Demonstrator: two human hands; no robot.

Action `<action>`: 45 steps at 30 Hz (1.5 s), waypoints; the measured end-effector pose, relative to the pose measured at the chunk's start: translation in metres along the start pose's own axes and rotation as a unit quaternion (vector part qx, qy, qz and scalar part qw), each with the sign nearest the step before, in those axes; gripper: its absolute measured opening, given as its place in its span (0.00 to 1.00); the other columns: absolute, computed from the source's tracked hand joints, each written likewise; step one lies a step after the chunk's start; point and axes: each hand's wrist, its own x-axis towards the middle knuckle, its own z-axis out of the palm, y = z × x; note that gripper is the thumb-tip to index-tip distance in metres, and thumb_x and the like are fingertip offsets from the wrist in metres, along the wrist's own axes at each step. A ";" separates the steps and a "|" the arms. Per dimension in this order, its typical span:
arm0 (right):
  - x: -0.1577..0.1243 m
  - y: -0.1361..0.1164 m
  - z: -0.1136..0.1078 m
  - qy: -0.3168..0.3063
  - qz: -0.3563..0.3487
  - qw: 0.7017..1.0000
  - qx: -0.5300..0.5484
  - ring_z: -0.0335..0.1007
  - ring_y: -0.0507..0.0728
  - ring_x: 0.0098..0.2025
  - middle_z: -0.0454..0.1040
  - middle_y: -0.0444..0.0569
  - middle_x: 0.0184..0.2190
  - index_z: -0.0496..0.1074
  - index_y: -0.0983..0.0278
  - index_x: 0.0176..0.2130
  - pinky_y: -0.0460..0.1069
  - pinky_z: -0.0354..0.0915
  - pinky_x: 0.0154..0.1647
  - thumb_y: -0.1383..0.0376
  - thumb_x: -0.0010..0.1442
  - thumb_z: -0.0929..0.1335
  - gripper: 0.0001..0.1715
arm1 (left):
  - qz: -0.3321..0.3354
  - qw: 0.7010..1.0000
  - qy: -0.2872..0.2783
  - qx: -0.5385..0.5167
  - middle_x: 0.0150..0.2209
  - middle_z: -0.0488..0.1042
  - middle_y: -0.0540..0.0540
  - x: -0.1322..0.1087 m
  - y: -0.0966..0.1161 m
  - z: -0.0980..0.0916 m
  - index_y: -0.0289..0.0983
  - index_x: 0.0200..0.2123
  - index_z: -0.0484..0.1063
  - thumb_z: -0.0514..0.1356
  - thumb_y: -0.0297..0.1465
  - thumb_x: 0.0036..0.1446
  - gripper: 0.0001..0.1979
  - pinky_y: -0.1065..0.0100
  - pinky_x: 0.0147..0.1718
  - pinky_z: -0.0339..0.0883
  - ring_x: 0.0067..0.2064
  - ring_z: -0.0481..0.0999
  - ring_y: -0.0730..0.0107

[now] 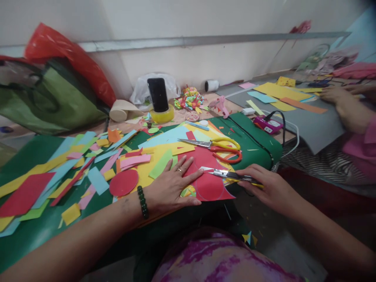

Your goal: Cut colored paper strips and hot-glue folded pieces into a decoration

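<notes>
Gripping: the right hand (267, 184) grasps a silver-bladed cutting tool with a black-and-yellow handle (239, 176).
Pressing: the left hand (173, 183) lies flat with fingers spread, grasping nothing.
Red sheet: a red paper sheet marked with curved lines (213, 190) lies at the near table edge, partly under the left hand, the blade tip over it.
In the way: metal scissors with yellow and red handles (226, 149) lie just beyond the blade.
Left side: a round red paper disc (124, 182) sits near the left wrist.
Behind: a black upright phone (158, 94) stands at a yellow tape roll (163, 115).
Right side: another person's hand (330, 94) rests over grey board (317, 125).
</notes>
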 end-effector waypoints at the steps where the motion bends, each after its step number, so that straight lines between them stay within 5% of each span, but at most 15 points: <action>1: 0.000 0.000 0.000 0.000 -0.002 1.000 0.000 0.77 0.56 0.35 0.76 0.52 0.38 0.72 0.62 0.46 0.49 0.71 0.33 0.58 0.67 0.62 0.15 | 0.000 1.000 0.001 0.000 0.72 0.36 0.40 0.000 0.000 0.000 0.50 0.69 0.44 0.44 0.62 0.55 0.43 0.36 0.62 0.35 0.70 0.36 0.40; 45: -0.001 -0.006 0.001 -0.002 0.009 1.000 0.001 0.76 0.56 0.35 0.76 0.52 0.38 0.73 0.61 0.45 0.49 0.71 0.33 0.57 0.67 0.61 0.16 | 0.001 1.000 -0.028 -0.004 0.71 0.33 0.34 0.003 0.004 -0.005 0.47 0.69 0.44 0.46 0.65 0.50 0.49 0.34 0.61 0.32 0.70 0.35 0.39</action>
